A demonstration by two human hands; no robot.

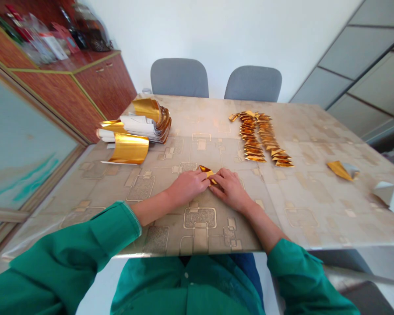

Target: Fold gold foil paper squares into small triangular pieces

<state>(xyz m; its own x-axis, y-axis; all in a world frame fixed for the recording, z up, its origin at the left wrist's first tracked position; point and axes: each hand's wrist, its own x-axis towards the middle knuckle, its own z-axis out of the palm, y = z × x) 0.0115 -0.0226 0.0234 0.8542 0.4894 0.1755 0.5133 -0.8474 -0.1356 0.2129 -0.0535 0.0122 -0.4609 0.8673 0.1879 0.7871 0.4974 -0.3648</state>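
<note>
A small piece of gold foil paper (206, 170), partly folded, lies on the table between my hands. My left hand (191, 185) has its fingers closed on the paper's left side. From the right, the curled fingers of my right hand (229, 187) press on the same piece, hiding part of it. Ahead and to the left lies a loose stack of gold paper sheets (131, 148) with white backs, some curling. Two rows of folded gold paper pieces (252, 139) stand closely packed at the back right.
A patterned cloth covers the table (200, 218). Near the right edge lie a gold folded paper (343, 170) and a white paper (392, 199). Two grey chairs (180, 78) stand at the far side, and a wooden cabinet (101, 83) with bottles is at the left.
</note>
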